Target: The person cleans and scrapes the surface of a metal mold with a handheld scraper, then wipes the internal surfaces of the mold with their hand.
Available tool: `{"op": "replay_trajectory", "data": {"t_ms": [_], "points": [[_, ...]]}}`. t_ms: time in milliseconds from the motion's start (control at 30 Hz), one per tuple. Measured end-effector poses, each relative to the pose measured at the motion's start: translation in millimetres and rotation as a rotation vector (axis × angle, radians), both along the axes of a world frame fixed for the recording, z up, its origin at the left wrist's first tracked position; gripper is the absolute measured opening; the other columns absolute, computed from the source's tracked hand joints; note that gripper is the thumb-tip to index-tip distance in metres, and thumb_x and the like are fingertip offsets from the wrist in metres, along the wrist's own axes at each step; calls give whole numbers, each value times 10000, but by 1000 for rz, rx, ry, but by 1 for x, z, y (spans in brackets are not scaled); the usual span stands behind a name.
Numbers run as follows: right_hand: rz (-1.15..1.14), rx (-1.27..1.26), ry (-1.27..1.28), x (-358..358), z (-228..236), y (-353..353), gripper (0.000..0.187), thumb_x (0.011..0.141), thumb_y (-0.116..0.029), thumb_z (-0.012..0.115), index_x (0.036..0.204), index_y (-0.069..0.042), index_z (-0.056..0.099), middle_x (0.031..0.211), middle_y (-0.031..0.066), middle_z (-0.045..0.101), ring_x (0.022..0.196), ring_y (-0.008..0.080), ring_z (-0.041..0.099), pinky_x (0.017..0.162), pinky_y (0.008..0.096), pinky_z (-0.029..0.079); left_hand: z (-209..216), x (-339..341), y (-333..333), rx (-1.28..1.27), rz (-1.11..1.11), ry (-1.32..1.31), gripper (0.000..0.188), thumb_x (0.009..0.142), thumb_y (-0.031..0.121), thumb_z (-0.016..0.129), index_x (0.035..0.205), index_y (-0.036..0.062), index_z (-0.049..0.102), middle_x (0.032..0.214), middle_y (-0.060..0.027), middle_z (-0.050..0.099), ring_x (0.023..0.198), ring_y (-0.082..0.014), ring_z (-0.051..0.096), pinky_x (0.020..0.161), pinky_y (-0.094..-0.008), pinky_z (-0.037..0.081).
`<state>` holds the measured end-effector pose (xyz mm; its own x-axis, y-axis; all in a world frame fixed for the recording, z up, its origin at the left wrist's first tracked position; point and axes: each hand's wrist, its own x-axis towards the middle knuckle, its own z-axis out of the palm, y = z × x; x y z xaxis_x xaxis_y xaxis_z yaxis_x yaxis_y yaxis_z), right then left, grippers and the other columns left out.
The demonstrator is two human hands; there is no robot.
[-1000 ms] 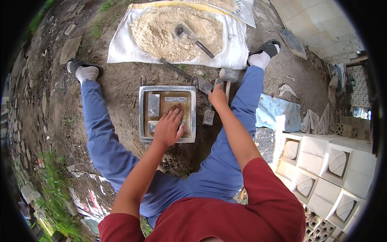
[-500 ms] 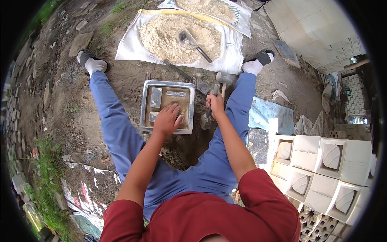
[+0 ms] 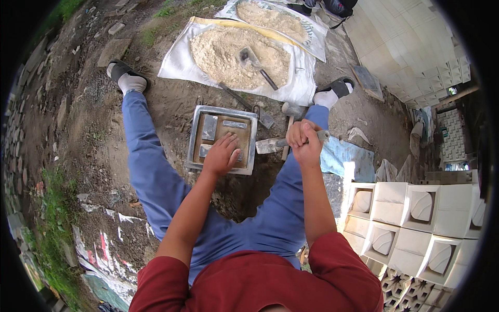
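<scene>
A square metal mould (image 3: 253, 136) lies on the ground between my legs, its inside filled with brown material around several raised grey metal blocks (image 3: 210, 127). My left hand (image 3: 221, 155) rests flat on the mould's lower right part, fingers stretched out. Beside the mould, my right hand (image 3: 305, 141) is wrapped around the handle of a trowel (image 3: 267, 145). The trowel is held roughly level, its grey blade pointing left at the mould's right edge and its handle end sticking out to the right. Beneath it, a mallet (image 3: 293, 110) lies by my right leg.
Beyond the mould, pale powder (image 3: 218, 52) with a scoop (image 3: 249, 58) in it lies on a white sack (image 3: 174, 70). Another flat-headed tool (image 3: 265, 118) lies past the mould's far right corner. Pale hollow blocks (image 3: 390, 200) are stacked at right, near a blue sheet (image 3: 351, 158).
My right hand has moved right and toward me, turning the trowel from upright to nearly level with its blade at the mould. My left hand stays on the mould. The view has shifted slightly.
</scene>
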<state>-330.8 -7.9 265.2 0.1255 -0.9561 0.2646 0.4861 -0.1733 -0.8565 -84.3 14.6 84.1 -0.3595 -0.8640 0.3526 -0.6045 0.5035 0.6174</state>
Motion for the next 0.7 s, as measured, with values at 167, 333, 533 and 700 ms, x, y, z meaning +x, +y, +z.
{"op": "replay_trajectory", "data": {"t_ms": [167,333,533,700], "points": [[51,95,41,49,5,-15,463,1059,-175,534,624,-124,385,504,-2,370,438,107,306,433,298,270,10,14,0,-21,51,158,427,1036,224,527,1398,6,588,1503,-197,547,1461,-398,436,1207,-485,355],[-144,88,103,77,-23,-33,479,1075,-174,519,625,-116,368,500,3,360,429,112,301,428,311,271,13,28,-4,-48,191,40,494,1028,224,544,1453,-25,520,1623,-188,414,1535,-393,327,1260,-526,249],[-245,74,158,99,-45,-47,459,1080,-157,522,641,-87,406,541,-15,397,468,87,352,461,295,294,-1,28,-11,30,388,-116,613,1010,213,544,1555,-27,399,1675,-213,315,1575,-370,251,1281,-513,204],[-240,124,162,105,-58,-56,451,1080,-154,518,649,-82,410,555,-16,405,482,84,370,474,294,298,-8,27,-13,72,460,-166,649,992,220,553,1566,-31,383,1685,-214,297,1580,-372,239,1285,-541,148]]}}
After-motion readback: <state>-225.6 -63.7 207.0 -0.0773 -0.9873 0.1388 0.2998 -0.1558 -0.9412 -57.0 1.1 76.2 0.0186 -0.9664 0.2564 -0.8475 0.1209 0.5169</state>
